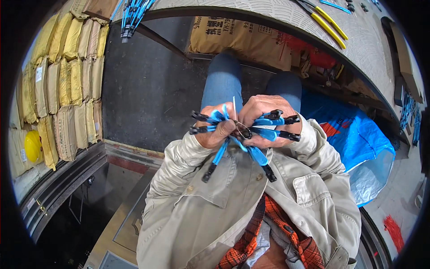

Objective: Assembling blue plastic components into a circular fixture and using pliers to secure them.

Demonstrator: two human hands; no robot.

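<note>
A bundle of blue strips with black end pieces fans out in front of my chest, its ends pointing several ways. My left hand closes on the bundle from the left, with the thumb pressed near its middle. From the other side my right hand wraps around it, and blue strips come out between its fingers. A thin white strip stands up between my hands; where its lower end goes is hidden. At the centre sits a small dark part, too small to make out.
A grey workbench curves across the far side, with yellow-handled pliers and more blue strips on it. Stacked paper sacks stand left, with a yellow helmet. A blue plastic bag lies right of my knees.
</note>
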